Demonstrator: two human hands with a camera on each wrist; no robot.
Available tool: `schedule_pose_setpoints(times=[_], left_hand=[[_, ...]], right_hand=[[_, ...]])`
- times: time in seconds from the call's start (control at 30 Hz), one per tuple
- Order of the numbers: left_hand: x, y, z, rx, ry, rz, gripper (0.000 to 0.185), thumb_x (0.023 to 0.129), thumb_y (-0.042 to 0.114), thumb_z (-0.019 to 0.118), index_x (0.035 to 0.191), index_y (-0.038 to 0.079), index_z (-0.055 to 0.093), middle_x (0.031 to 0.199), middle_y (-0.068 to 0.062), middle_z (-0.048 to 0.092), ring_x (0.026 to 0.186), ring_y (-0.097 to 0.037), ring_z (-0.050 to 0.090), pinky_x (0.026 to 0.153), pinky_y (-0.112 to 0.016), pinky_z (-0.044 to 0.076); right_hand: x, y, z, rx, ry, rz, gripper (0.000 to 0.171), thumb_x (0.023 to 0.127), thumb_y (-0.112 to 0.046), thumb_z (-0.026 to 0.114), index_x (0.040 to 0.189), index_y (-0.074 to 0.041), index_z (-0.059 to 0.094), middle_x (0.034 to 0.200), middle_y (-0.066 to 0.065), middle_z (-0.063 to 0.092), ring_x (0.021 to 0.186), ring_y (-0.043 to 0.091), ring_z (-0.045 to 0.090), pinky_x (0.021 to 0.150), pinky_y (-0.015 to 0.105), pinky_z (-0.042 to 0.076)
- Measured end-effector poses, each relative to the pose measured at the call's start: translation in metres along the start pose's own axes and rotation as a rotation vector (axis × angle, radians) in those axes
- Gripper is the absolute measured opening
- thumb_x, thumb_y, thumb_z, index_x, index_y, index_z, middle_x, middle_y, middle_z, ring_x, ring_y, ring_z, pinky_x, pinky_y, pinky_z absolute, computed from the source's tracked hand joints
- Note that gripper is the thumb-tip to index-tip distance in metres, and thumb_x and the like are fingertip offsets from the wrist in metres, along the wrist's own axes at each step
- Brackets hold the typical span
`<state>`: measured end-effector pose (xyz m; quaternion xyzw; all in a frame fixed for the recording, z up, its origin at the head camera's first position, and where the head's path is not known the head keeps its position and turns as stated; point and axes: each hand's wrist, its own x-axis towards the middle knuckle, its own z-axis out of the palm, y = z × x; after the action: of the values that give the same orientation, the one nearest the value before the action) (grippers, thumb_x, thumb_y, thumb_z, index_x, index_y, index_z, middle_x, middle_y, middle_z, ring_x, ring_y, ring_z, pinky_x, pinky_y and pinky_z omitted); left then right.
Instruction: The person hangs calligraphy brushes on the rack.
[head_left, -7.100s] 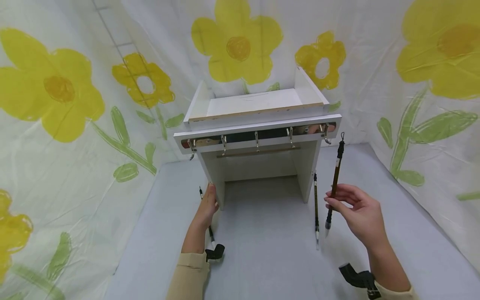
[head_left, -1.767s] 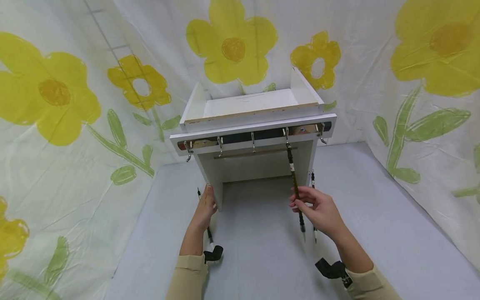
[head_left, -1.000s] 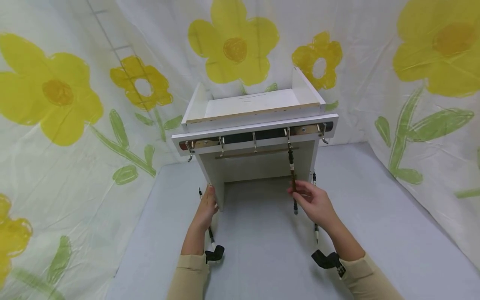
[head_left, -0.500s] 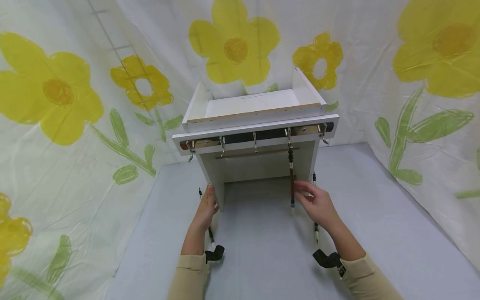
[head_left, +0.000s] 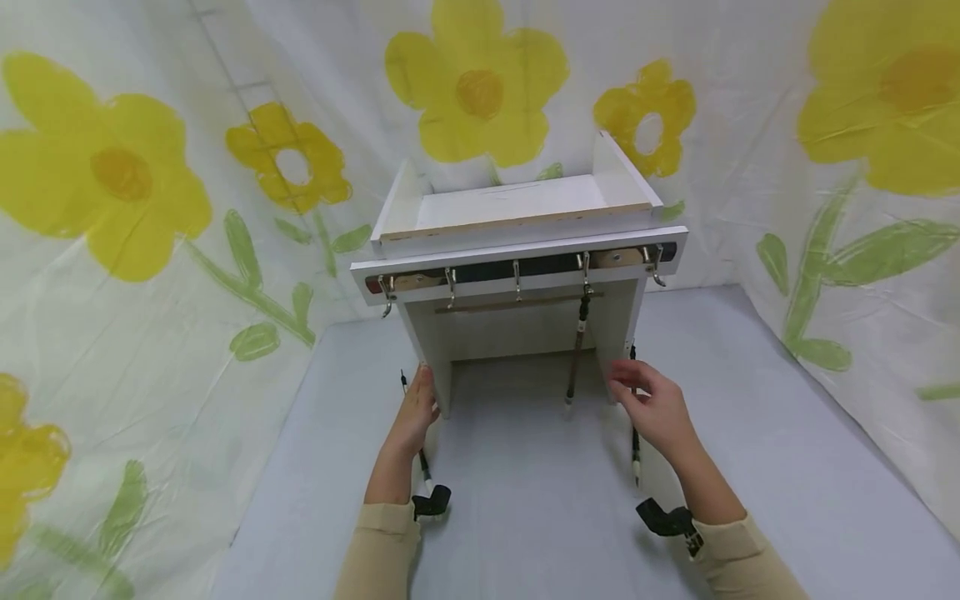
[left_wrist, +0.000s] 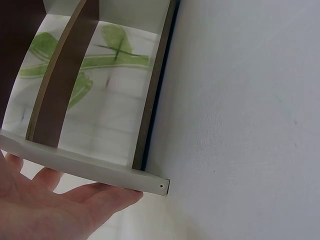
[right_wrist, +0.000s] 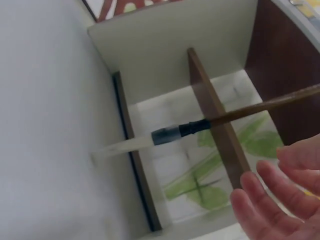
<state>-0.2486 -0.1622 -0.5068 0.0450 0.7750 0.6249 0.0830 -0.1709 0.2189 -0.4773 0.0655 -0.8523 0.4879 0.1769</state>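
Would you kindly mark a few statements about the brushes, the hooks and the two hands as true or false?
1. A brush hangs from a hook on the rack. True.
2. The right hand grips the hanging brush. False: the hand is open and beside it, apart from it.
3. The left hand rests on the rack's left side panel. True.
4. All five hooks carry a brush. False: only one does; the others are bare.
5. A second brush lies on the table by the right hand. True.
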Motion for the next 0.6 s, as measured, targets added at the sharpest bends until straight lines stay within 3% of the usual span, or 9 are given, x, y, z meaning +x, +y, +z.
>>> schedule_pose_setpoints(times=[0.1, 0.23, 0.33, 0.6], left_hand=[[-0.001, 0.007, -0.001, 0.017, -0.023, 0.001, 0.076, 0.106, 0.060, 0.017, 0.163, 0.015, -0.004, 0.170, -0.016, -0.001, 0.150, -0.050, 0.018, 0.116, -0.059, 0.031], [0.001, 0.007, -0.004, 0.026, -0.039, -0.010, 0.069, 0.108, 0.055, 0.014, 0.163, 0.019, -0.006, 0.170, -0.014, -0.003, 0.151, -0.048, 0.017, 0.116, -0.060, 0.030], [0.003, 0.002, -0.005, 0.025, -0.026, -0.004, 0.073, 0.105, 0.062, 0.016, 0.163, 0.022, -0.005, 0.171, -0.012, -0.002, 0.151, -0.047, 0.017, 0.116, -0.060, 0.030], [0.000, 0.003, -0.001, -0.001, -0.013, 0.008, 0.078, 0.103, 0.067, 0.019, 0.164, 0.023, -0.001, 0.170, -0.013, 0.001, 0.150, -0.050, 0.018, 0.116, -0.061, 0.030]], right_hand=[[-0.001, 0.003, -0.004, 0.010, 0.027, 0.034, 0.030, 0.101, -0.019, 0.064, 0.127, -0.003, 0.064, 0.111, 0.012, 0.073, 0.089, -0.002, 0.065, 0.071, 0.017, 0.056], [-0.001, 0.006, -0.008, -0.011, 0.046, 0.107, 0.034, 0.100, -0.020, 0.066, 0.127, 0.000, 0.062, 0.111, 0.019, 0.072, 0.093, 0.020, 0.072, 0.068, 0.015, 0.056], [-0.001, 0.011, -0.011, -0.036, 0.038, 0.189, 0.038, 0.099, -0.022, 0.068, 0.129, 0.000, 0.061, 0.113, 0.021, 0.071, 0.100, 0.036, 0.071, 0.068, 0.014, 0.055], [0.002, 0.023, -0.015, -0.072, -0.016, 0.373, 0.050, 0.095, -0.022, 0.071, 0.136, 0.002, 0.055, 0.118, 0.025, 0.069, 0.104, 0.037, 0.070, 0.070, 0.028, 0.062]])
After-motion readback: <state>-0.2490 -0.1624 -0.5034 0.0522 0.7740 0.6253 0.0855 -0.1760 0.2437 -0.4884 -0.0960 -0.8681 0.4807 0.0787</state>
